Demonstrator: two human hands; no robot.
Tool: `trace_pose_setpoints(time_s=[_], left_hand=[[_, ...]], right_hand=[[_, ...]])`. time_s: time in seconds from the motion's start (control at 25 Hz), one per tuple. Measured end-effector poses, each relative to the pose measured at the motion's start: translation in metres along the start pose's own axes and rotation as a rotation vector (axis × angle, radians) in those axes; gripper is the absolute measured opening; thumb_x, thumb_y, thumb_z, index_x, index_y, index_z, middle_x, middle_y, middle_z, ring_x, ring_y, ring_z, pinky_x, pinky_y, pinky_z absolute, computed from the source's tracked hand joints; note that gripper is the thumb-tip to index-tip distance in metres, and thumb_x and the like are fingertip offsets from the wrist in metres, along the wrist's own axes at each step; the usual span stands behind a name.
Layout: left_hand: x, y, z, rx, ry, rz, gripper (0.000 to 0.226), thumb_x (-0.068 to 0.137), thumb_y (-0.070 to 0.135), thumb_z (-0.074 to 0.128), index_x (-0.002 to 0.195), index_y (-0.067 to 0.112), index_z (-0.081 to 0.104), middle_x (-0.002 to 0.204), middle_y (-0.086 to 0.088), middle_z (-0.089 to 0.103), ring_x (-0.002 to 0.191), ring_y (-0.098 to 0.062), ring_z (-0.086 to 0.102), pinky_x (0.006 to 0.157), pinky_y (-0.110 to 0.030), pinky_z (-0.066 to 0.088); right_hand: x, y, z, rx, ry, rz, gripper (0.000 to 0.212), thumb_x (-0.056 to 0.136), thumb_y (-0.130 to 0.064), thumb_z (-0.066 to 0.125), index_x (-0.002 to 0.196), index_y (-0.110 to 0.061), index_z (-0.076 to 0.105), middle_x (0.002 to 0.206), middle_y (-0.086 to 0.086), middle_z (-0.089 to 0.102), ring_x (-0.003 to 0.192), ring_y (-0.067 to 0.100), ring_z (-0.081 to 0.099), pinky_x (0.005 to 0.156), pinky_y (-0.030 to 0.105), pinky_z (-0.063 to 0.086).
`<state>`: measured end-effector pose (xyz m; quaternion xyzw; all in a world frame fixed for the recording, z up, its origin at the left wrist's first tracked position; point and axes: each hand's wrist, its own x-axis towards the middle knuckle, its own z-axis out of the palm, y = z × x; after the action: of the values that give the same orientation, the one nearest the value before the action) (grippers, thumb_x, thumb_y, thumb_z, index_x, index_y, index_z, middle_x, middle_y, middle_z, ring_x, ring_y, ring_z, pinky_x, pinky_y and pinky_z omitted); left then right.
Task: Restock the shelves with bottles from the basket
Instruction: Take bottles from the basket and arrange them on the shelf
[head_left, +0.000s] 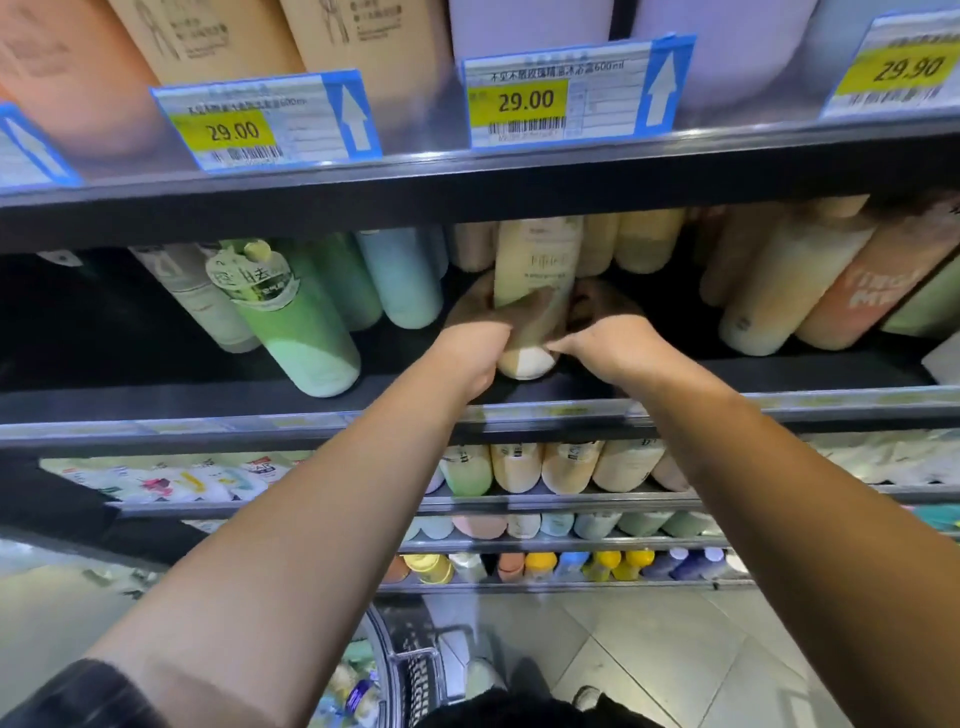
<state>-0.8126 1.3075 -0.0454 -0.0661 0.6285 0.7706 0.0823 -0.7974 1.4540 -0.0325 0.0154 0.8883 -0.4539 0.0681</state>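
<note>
Dark store shelf (156, 402), middle of the rack. The cream bottle (537, 270) sits just behind its front edge, left hand (475, 353) and right hand (605, 345) both curled round its lower half, probably steadying it into the gap between rows. The basket (415, 670) is below.

Shop surroundings, seen from above.
A left 29.00 label (265, 122), a middle 29.00 label (571, 93) and a 29.90 label (898, 67) clip along the top rail (727, 136). Lower left are possibly printed pouches (171, 483), with grey floor tiles (675, 649) beneath.
</note>
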Motion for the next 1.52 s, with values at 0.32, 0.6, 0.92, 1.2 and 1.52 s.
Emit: trace_pose_setpoints(time_s=[0.32,0.6,0.92,1.2,1.52], left_hand=[[0.033,-0.007,-0.021,-0.002,-0.108,-0.001,0.018,0.091,0.016,0.066,0.108,0.019,0.065,0.111,-0.003,0.072,0.106,-0.019,0.067,0.093,-0.039,0.054],[0.058,-0.001,-0.019,0.177,-0.178,0.187,0.041,0.086,0.011,0.071,0.124,0.019,0.057,0.118,-0.001,0.068,0.112,-0.013,0.063,0.099,-0.031,0.051],[0.066,-0.009,-0.032,0.377,-0.063,0.247,0.045,0.086,0.015,0.074,0.127,0.017,0.056,0.126,-0.005,0.065,0.114,-0.013,0.062,0.097,-0.028,0.052],[0.069,-0.013,-0.026,0.566,0.215,0.289,0.043,0.075,0.023,0.084,0.115,0.012,0.069,0.097,0.0,0.072,0.083,-0.008,0.067,0.084,-0.026,0.056],[0.093,-0.014,-0.021,0.556,0.259,0.239,0.039,0.077,0.022,0.081,0.113,0.012,0.072,0.103,-0.003,0.075,0.095,-0.014,0.07,0.092,-0.033,0.055]], right_hand=[[0.021,0.017,0.033,-0.038,0.064,-0.041,0.083,0.06,-0.04,0.088,0.131,-0.02,0.05,0.131,0.0,0.058,0.12,0.019,0.056,0.101,0.033,0.045],[0.054,0.013,0.035,-0.198,0.194,-0.011,0.078,0.066,-0.05,0.078,0.129,-0.022,0.042,0.131,0.006,0.057,0.121,0.032,0.052,0.098,0.052,0.044],[0.068,0.027,0.037,-0.131,0.211,-0.035,0.069,0.067,-0.052,0.076,0.125,-0.025,0.05,0.126,0.001,0.06,0.12,0.032,0.051,0.098,0.052,0.042],[0.082,0.024,0.035,-0.092,0.3,0.001,0.058,0.062,-0.046,0.08,0.112,-0.029,0.057,0.116,-0.005,0.066,0.112,0.024,0.058,0.098,0.049,0.043],[0.094,0.022,0.032,-0.149,0.391,0.012,0.048,0.069,-0.045,0.077,0.108,-0.025,0.055,0.114,0.0,0.065,0.112,0.028,0.056,0.098,0.047,0.041]])
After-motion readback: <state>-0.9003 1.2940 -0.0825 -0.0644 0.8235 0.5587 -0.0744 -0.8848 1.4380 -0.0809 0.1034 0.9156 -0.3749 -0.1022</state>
